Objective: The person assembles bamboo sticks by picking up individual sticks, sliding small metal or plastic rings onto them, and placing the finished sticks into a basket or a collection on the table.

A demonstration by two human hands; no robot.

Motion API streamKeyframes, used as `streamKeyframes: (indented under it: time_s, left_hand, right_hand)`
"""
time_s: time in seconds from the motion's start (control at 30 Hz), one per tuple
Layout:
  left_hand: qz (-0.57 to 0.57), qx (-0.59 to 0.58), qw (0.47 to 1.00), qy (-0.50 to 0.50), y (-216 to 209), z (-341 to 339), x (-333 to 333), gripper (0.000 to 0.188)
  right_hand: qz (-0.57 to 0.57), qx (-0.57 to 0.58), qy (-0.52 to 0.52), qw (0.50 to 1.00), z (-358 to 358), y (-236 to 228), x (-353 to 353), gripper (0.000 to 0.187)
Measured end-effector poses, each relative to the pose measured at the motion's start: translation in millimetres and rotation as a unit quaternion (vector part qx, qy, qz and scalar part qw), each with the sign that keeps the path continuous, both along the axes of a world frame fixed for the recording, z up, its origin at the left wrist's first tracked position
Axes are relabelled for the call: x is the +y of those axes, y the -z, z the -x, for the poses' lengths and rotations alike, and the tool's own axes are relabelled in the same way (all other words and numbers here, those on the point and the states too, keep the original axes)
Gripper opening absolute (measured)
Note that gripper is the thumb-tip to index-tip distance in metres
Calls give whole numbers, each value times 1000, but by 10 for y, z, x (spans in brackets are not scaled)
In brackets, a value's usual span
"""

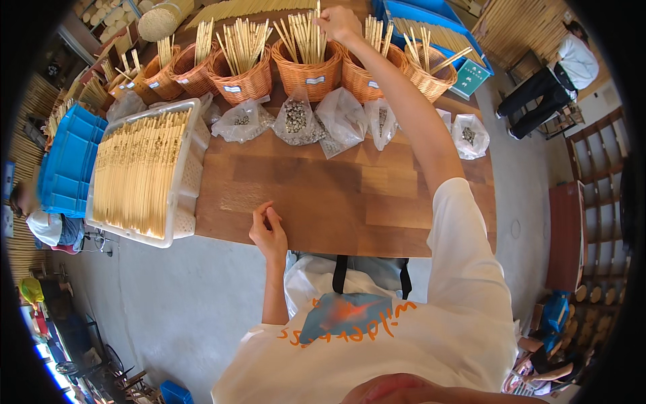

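Note:
At the far side of the table, my right hand [340, 25] is closed on a thin bamboo stick [318, 9] at the middle wicker basket [306, 75]. More pale sticks stand upright in that basket, just beside my fingers. My left hand [268, 232] hovers by the near edge of the wooden table [303, 182]; its fingers are loosely bent and apart, with nothing visible in them. Along the front of the baskets lie clear plastic bags, one with small metal pieces [296, 118] inside.
Several wicker baskets of sticks line the back, among them an orange-brown one [241, 75]. A white crate [185, 182] full of flat bamboo strips [138, 175] stands left, beside a blue crate [70, 161]. A blue bin [481, 50] is back right. Another person [555, 74] stands beyond it.

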State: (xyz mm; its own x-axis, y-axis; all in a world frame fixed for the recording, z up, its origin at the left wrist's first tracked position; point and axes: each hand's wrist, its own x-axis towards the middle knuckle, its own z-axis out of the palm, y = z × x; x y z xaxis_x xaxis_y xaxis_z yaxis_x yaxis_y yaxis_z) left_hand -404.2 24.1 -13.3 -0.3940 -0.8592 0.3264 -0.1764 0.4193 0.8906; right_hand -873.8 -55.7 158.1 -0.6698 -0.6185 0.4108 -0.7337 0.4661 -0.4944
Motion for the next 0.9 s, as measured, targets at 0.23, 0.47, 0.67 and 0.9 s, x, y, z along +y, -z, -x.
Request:
streamKeyframes:
  time_s: [0.23,0.47,0.67,0.9]
  left_hand:
    - [-15,16,1000,8,12,-6,3,14]
    - [-21,21,1000,0,-58,6,20,14]
    - [-25,-2,1000,8,12,-41,0,15]
    - [9,-13,997,81,-276,35,101,15]
  right_hand:
    - [-46,35,112,992,137,161,-92,39]
    - [-158,143,51,976,-273,236,133,50]
    - [87,147,-255,952,-1729,682,1042,46]
    - [51,170,-306,935,-2354,1377,2309,36]
